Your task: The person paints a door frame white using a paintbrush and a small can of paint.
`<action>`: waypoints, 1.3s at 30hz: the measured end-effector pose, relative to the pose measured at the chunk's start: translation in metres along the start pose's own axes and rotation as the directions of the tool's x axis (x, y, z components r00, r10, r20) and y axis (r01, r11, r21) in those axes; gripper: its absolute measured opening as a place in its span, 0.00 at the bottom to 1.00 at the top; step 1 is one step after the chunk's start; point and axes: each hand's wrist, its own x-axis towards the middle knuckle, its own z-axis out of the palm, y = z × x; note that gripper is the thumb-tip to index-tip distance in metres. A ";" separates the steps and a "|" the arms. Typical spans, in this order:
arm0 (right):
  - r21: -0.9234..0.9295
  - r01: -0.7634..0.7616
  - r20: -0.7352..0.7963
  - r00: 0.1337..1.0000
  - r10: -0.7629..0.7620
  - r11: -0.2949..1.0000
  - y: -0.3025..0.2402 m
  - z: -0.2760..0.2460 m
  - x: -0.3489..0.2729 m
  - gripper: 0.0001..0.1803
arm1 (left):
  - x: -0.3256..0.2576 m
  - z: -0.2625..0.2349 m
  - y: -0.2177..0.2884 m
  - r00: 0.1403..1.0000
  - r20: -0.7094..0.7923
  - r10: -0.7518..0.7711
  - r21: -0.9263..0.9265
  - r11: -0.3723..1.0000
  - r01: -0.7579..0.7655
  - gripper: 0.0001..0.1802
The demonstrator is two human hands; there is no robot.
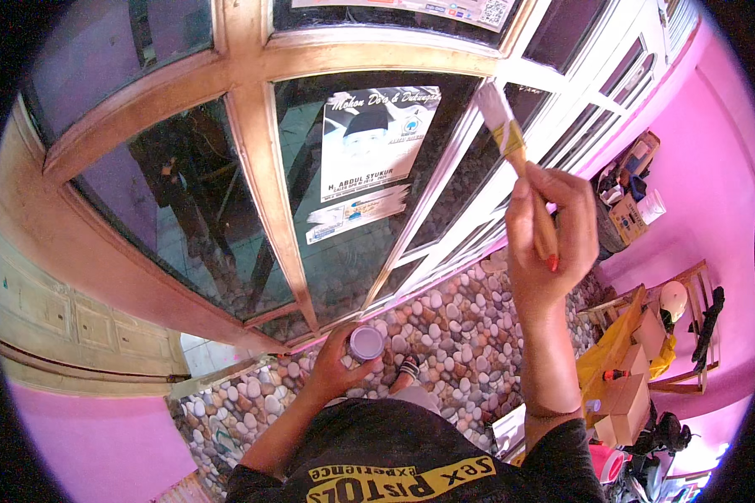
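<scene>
My right hand [554,226] is raised and closed round the wooden handle of a paintbrush [512,149]. White paint coats the bristles, which touch or nearly touch the window frame [394,57] where a bare wood crossbar meets a white upright. Held low in my left hand [335,365] is a small round paint cup [366,343] with pale paint showing at its top. The frame is bare or worn wood on the left and white on the right, around dark glass panes [302,126].
A poster [382,142] is stuck inside the middle pane. Pebble-patterned flooring [461,335] lies below. On the right, by a pink wall [721,168], are boxes [625,220], a wooden rack [688,369] with a yellow cloth, and an open carton [625,411]. A door [75,323] stands left.
</scene>
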 end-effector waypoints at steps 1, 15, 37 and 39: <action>0.000 -0.009 0.033 0.999 0.009 1.000 0.000 -0.001 -0.007 0.11 | 0.001 -0.001 0.006 1.000 0.002 -0.031 -0.058 0.998 0.031 0.42; 0.113 -0.702 0.513 0.648 0.564 0.703 -0.031 -0.052 -0.126 0.07 | 0.000 -0.002 -0.030 0.999 -0.037 -0.014 0.087 0.996 0.017 0.42; -0.027 -0.772 0.813 0.353 0.463 0.635 -0.068 -0.035 -0.166 0.10 | 0.009 0.010 -0.043 1.000 -0.007 -0.024 0.012 1.000 0.024 0.41; -0.033 -0.767 0.810 0.355 0.466 0.641 -0.069 -0.034 -0.169 0.10 | 0.005 0.009 -0.039 0.998 0.006 -0.070 -0.006 0.998 0.070 0.40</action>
